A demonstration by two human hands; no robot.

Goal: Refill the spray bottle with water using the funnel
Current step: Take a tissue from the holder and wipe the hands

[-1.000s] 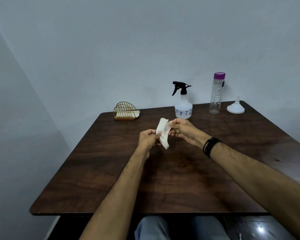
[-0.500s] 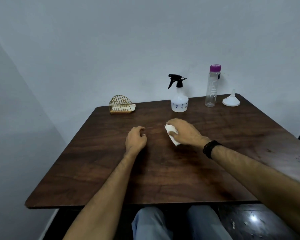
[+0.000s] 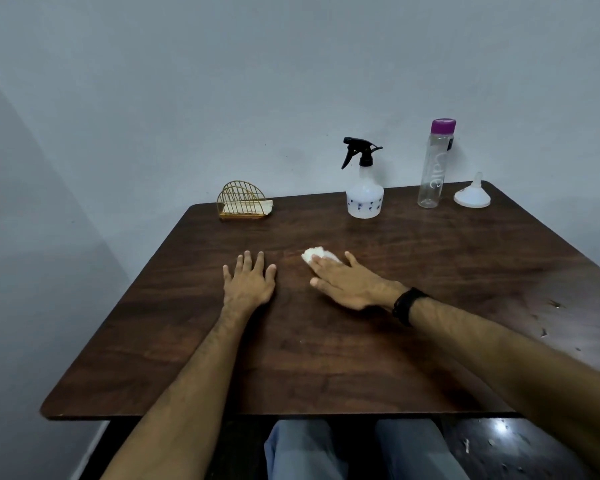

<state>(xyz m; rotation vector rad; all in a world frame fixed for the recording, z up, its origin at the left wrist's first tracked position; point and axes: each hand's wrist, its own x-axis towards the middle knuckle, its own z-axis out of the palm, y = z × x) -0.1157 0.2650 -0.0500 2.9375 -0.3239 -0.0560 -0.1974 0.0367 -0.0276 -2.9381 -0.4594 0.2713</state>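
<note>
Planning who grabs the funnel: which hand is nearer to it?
Right. The right hand lies flat on a tissue mid-table, diagonally in front of the funnel at the far right corner. The left hand rests flat further left, farther away.

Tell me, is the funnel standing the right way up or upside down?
Upside down. The funnel rests on its wide mouth on the table, with its narrow spout pointing up.

Dim, cool, even lighting; soft sheen on the desk toward 12 o'clock, glare on the floor at 5 o'clock; wide-angle bowing at edges; slight softness overall.
</note>
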